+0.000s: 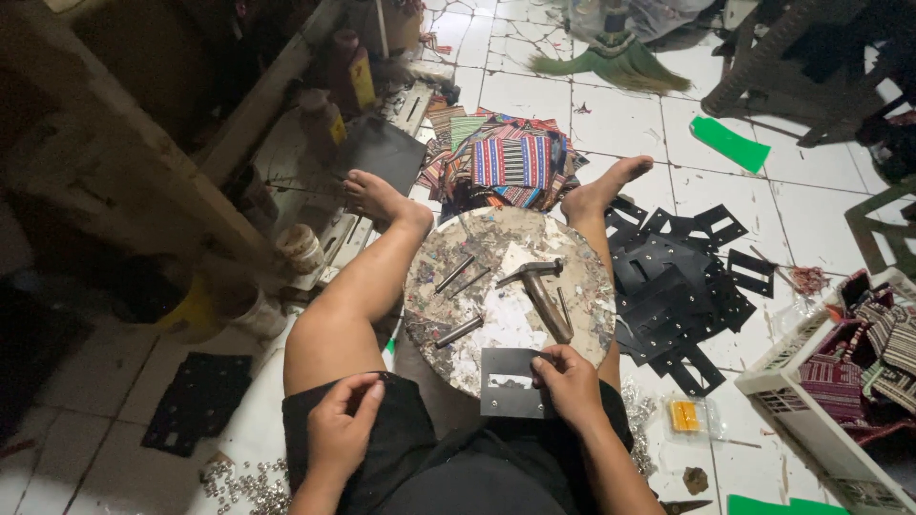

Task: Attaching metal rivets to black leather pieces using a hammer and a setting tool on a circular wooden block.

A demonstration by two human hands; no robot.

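Seated person: on the tiled floor, bare legs either side of a round, scarred wooden block that serves as the tabletop.

Right hand: at the near edge of the block, fingers closed together on the upper right corner of a flat dark cut piece.

Dark cut piece: lies half on the block's near rim, half over the lap, its long axis running left to right across the person; a pale slot shows through it.

Left hand: well apart from the piece, down over the left thigh, thumb and fingertips pinched together; whether something small sits in the pinch I cannot tell.

Which hand is nearer: the right, touching the piece; the left is off to its left and nearer the body.

Rivets: a scatter of small shiny bits on the floor just beside the left hand.

Hammer: lying on the block just beyond the right hand, handle pointing back toward the fingers, head away from the person.

Metal punches: a few slim rods on the block, left of the hammer, lying slantwise.

Black cut-outs: a heap on the floor right of the block.

Woven striped cloth: piled beyond the feet.

White basket: far right, holding more woven cloth.
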